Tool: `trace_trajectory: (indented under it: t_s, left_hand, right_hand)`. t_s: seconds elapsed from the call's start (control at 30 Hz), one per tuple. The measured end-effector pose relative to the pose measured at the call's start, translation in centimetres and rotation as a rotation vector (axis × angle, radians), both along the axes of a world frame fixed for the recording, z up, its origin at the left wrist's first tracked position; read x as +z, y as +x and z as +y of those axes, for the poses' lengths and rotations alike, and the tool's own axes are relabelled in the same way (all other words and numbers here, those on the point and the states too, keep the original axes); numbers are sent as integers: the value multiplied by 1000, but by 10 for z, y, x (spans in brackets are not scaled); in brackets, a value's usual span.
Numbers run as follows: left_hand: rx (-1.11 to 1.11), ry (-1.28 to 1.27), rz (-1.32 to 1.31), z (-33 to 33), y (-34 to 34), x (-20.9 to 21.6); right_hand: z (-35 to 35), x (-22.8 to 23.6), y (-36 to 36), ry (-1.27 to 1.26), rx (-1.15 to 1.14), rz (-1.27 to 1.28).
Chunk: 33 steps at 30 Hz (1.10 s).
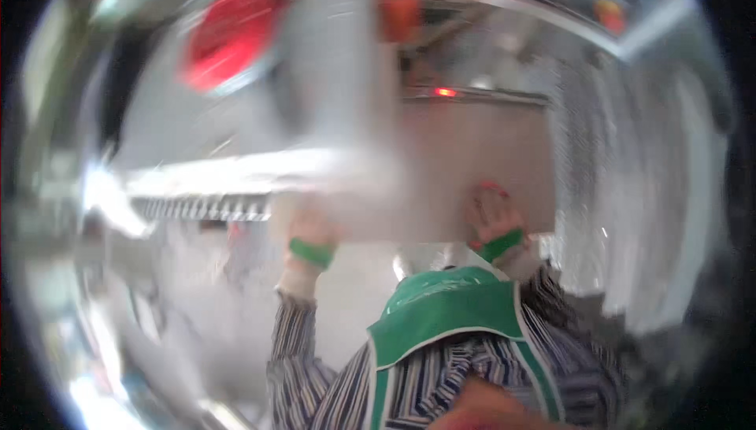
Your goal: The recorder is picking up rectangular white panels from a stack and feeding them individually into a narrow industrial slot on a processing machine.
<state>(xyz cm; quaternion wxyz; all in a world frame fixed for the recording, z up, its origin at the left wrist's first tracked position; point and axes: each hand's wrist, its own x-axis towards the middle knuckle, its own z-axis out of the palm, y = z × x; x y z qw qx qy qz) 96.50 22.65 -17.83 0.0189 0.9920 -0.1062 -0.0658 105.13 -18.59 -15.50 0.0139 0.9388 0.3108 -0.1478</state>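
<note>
Just ahead of green apron (449, 308), brownish panel (488, 146) is lying. Fwd-R of apron, R hand (496, 216) is resting on panel, fingers spread, hold unclr; fwd-L, L hand (313, 225) is blurring, can't tell openness/hold.

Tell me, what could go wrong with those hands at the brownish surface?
The right hand appears to lie fairly flat on the brownish surface, so it might slip if that surface is loose. The left hand appears near the ridged strip and might bump it, though blur hides the actual gap.
</note>
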Motion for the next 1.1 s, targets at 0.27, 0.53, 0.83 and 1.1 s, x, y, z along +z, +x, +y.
trace_trajectory:
  t_s: [0.27, 0.53, 0.83, 1.1]
  left_hand:
    - [202, -42, -100, -63, -1, 57]
    - [273, -262, -173, -72, -118, 20]
    - [171, -380, -5, -72, -181, 4]
    - [-56, -400, -63, -109, -180, -7]
  right_hand:
    - [-4, -97, 3, 245, 138, -608]
    - [49, -102, -3, 93, 111, -409]
    - [103, -77, -10, 548, -282, 85]
    - [179, -51, -21, -506, 112, -414]
